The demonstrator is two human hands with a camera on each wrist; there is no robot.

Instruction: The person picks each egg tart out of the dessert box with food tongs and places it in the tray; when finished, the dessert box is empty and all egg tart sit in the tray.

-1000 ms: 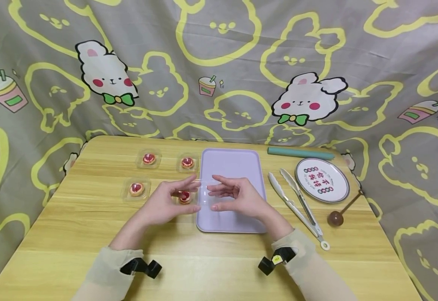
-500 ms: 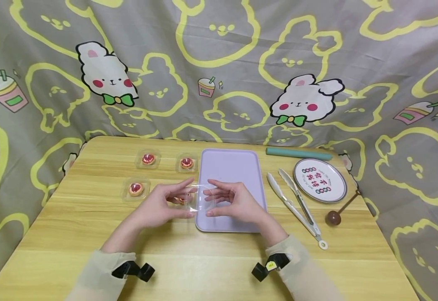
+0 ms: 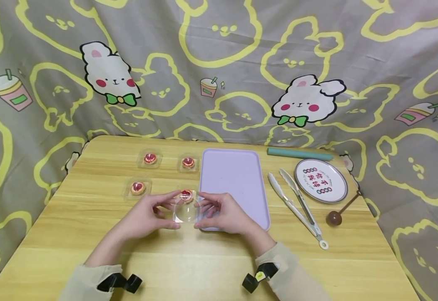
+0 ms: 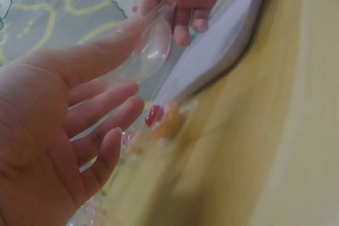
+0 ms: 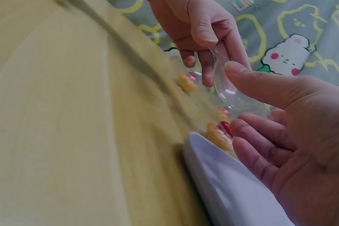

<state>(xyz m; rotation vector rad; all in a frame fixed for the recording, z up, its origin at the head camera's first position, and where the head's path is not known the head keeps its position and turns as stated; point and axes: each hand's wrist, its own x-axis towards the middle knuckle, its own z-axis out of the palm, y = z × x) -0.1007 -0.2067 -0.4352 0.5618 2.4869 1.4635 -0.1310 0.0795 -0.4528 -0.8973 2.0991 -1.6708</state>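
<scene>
Between both hands is a clear plastic domed lid (image 3: 186, 213), raised above the table and tilted. My left hand (image 3: 141, 217) pinches its left edge between thumb and fingertips. The opposite edge is pinched the same way by my right hand (image 3: 224, 214), which overlaps the lilac tray (image 3: 234, 175). In the left wrist view, the lid (image 4: 154, 46) bulges downward, with the other fingers spread loosely beneath. Just beyond the lid sits a small red-topped tart (image 3: 186, 195) on a clear plastic base. Several such tarts are on the table, including one (image 3: 138, 188) left of it.
Right of the tray lie metal tongs (image 3: 298, 205), a white plate (image 3: 321, 180) with red characters and a brown ball-ended stick (image 3: 334, 218). A green roll (image 3: 299, 154) lies along the back edge. Two more tarts, one (image 3: 150, 158) and another (image 3: 188, 162), stand at the back.
Both hands have moved left and toward the person with the lid, from over the tray's left part to just in front of the nearest right tart, which now shows again.
</scene>
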